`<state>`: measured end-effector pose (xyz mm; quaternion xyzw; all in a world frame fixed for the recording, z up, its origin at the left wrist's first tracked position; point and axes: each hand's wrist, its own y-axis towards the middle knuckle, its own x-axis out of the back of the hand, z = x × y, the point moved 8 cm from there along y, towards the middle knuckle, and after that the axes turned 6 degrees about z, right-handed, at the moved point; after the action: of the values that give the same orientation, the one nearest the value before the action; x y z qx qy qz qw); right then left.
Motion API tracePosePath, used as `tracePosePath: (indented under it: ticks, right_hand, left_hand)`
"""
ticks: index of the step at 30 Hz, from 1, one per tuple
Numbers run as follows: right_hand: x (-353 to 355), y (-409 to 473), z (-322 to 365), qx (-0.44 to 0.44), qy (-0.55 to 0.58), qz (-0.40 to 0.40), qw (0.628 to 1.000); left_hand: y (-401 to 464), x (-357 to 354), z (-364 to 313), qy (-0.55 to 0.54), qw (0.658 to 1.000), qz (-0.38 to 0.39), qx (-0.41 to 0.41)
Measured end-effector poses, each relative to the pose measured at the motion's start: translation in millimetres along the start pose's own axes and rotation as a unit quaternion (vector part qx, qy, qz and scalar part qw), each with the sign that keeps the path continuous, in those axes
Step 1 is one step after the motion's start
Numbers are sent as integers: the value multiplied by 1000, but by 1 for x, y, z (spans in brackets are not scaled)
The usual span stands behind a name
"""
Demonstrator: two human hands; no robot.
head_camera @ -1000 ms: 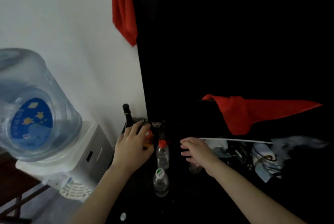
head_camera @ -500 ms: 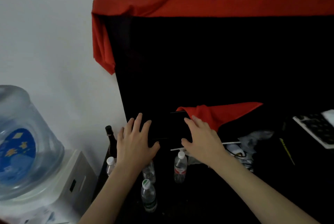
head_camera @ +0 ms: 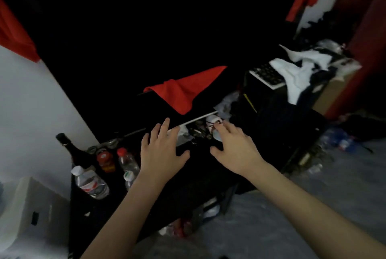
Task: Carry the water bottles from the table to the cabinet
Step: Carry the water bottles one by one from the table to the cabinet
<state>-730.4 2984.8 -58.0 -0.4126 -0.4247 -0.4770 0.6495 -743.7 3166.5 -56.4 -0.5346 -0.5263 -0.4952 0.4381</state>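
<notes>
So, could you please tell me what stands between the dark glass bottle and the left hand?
In the head view, a red-lidded jar and two clear water bottles, red-capped and green-capped, stand between the dark glass bottle and the left hand.

Both bare forearms reached forward from the lower edge of the view, drawing closer toward the hands. The left hand lay palm down with fingers spread and straight, thumb out toward the right hand. That hand, also palm down, had loosely extended fingers and held nothing.
</notes>
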Motion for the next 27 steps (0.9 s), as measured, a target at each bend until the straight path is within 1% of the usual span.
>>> tracePosePath:
  ticks: [4,7,14,21,27]
  right_hand:
    - [12,-36,-56,-58,23,-20,998]
    - [22,-63,-108,-108,40,-38,993]
    - [53,-151,-260,-234,63,-75,967]
    - [79,-266,-401,-351,75,-104,927]
    - [91,-352,-485,-443,84,-131,883]
  left_hand:
    - [5,-7,-68,14,998,16,-62]
    - [9,-8,-131,16,993,15,-116]
    - [10,-33,-310,2,971,61,-231]
    - [-27,-60,-501,-15,927,113,-358]
    - [-69,-75,-626,-14,886,123,-447]
